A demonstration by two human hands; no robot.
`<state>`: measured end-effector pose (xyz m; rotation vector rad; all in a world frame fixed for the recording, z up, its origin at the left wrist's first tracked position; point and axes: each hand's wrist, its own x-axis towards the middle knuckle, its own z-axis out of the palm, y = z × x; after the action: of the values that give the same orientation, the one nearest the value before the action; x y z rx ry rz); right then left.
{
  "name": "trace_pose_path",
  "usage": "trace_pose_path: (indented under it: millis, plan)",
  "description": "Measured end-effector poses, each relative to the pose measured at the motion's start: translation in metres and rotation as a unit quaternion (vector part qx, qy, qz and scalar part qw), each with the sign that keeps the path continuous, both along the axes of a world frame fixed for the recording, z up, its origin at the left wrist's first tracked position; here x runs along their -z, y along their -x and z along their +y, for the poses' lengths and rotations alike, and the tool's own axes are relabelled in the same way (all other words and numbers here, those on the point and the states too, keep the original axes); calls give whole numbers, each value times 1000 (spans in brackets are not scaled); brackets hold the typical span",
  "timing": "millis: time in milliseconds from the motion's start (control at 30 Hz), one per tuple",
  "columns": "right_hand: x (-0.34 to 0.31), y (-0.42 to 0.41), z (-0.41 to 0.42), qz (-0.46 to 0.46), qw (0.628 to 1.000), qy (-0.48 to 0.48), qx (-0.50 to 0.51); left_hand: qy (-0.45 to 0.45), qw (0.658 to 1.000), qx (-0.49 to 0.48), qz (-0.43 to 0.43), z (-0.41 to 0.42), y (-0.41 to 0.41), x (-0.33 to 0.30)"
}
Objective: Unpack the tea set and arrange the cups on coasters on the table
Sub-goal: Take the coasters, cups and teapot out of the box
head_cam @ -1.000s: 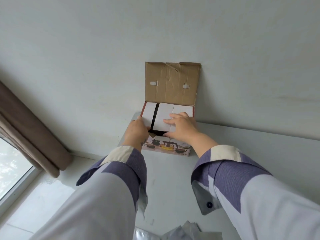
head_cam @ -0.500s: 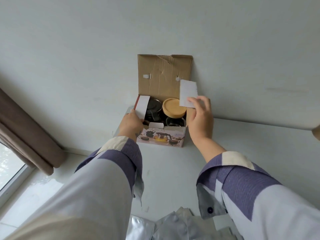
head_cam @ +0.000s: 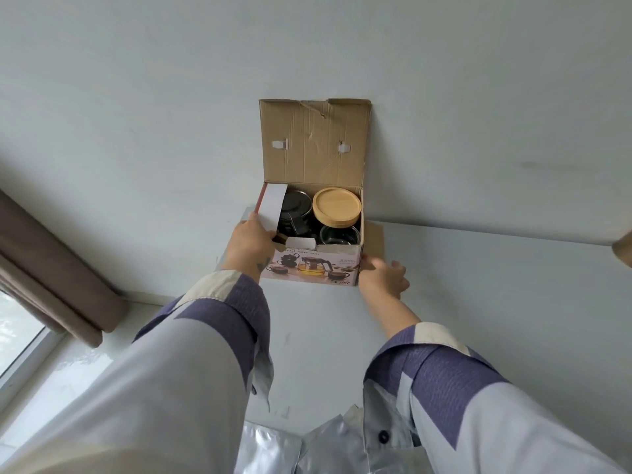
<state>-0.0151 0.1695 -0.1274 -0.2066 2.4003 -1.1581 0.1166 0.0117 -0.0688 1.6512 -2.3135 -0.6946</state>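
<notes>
The tea set box (head_cam: 313, 266) stands open on the white table (head_cam: 478, 285) against the wall, its brown lid (head_cam: 314, 142) upright. Inside I see a round wooden coaster or lid (head_cam: 337, 206), a glass cup (head_cam: 339, 235) below it and a dark metal-lidded piece (head_cam: 294, 206) on the left. My left hand (head_cam: 248, 246) holds the box's white left flap (head_cam: 272, 207) at the front left corner. My right hand (head_cam: 384, 277) is low at the box's right front corner, fingers spread beside the folded-down right flap (head_cam: 374, 239), holding nothing I can make out.
A brown curtain (head_cam: 51, 268) and a window (head_cam: 17, 330) are at the left. Silver foil wrapping (head_cam: 290, 446) lies at the table's near edge. The white wall rises right behind the box. A tan object (head_cam: 623, 248) pokes in at the right edge.
The white inner flaps that covered the box are open now. My right hand lifted the right flap, then dropped down to the box's right front corner. My left hand stays on the left flap.
</notes>
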Motion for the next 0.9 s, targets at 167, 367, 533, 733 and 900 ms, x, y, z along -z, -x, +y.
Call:
trace_pose_path:
  millis: [167, 367, 533, 733, 900]
  plan:
    - [-16, 8, 2, 102, 993, -8, -60, -12, 998, -11, 57, 7, -5, -3]
    - [-39, 3, -15, 140, 988, 40, -58, -7, 968, -150, 200, 7, -13, -4]
    - [-37, -2, -22, 186, 979, 3, -81, -69, 940, -223, 247, -7, -17, -4]
    - [-33, 2, -27, 217, 970, -20, -109, 118, 992, -37, 21, -14, -21, 0]
    - [-48, 10, -36, 284, 936, -102, -180, 118, 988, 74, -73, -15, -15, -13]
